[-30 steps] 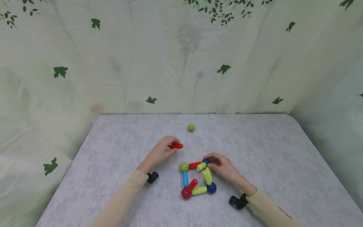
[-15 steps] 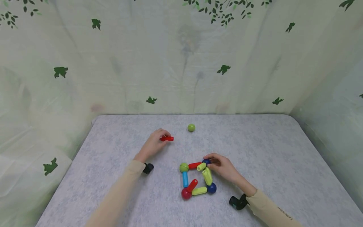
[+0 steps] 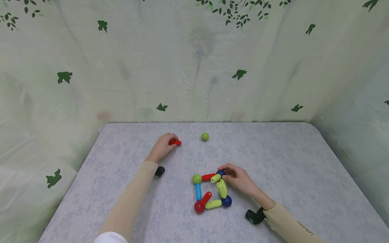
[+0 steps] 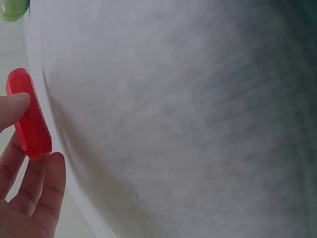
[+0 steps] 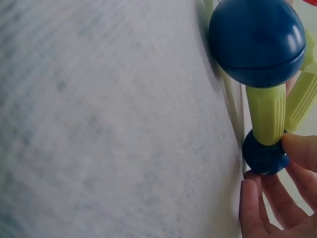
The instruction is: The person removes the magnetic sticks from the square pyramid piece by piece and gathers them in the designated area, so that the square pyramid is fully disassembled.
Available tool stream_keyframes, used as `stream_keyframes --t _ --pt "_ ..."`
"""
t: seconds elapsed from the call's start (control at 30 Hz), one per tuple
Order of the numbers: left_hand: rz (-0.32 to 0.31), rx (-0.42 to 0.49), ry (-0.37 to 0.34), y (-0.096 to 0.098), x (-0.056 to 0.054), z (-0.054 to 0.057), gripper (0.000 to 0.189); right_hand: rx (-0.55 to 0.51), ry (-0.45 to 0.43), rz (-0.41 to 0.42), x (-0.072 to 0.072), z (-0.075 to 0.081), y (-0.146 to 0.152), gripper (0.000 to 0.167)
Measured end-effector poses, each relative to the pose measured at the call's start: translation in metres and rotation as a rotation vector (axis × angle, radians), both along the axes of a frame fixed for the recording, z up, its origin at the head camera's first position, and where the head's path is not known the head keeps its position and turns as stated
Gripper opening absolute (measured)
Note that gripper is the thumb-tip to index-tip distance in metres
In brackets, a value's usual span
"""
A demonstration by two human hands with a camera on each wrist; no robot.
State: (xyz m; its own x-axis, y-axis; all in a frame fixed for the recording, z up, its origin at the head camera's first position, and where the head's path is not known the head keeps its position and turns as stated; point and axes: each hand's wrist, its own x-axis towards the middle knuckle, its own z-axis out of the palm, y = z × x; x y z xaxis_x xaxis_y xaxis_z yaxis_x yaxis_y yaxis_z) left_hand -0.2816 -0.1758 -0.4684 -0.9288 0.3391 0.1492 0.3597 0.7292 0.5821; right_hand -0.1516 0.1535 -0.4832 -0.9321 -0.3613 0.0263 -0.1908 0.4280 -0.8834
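My left hand (image 3: 163, 147) pinches a red magnetic rod (image 4: 30, 119) between thumb and fingers, over the back left part of the table. On the table, a square frame of rods and balls has a green ball (image 3: 197, 179), a red ball (image 3: 199, 207) and a blue ball (image 3: 226, 201) at three corners. At the far right corner my right hand (image 3: 240, 179) holds another blue ball (image 5: 266, 153) with its thumb and fingertips. A yellow-green rod (image 5: 267, 114) joins the two blue balls. A red rod (image 3: 207, 198) slants up from the red ball; a yellow-green rod (image 3: 216, 178) sticks up at the held ball.
A loose green ball (image 3: 205, 136) lies near the back of the grey table (image 3: 273, 152). A light curtain with leaf prints (image 3: 182, 67) hangs behind and at both sides. A black wrist camera (image 3: 256, 216) sits at the right cuff.
My left hand has moved back and to the left, carrying the red rod away from the frame. The right hand stays at the blue ball.
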Motion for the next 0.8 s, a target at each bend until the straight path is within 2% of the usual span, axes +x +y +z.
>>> stream_keyframes --t 0.23,0.5,0.8 --pt "0.047 -0.046 -0.049 -0.0001 -0.0055 0.0019 0.02 -0.017 -0.039 0.003 0.0 0.0022 -0.0008 0.025" --pt "0.049 -0.104 -0.069 0.0023 -0.0099 0.0034 0.018 -0.007 -0.045 -0.004 -0.0003 0.0026 -0.001 0.026" --pt "0.059 -0.084 -0.058 0.0026 -0.009 0.0035 0.023 -0.032 -0.041 0.005 -0.0006 0.0018 -0.0007 0.026"
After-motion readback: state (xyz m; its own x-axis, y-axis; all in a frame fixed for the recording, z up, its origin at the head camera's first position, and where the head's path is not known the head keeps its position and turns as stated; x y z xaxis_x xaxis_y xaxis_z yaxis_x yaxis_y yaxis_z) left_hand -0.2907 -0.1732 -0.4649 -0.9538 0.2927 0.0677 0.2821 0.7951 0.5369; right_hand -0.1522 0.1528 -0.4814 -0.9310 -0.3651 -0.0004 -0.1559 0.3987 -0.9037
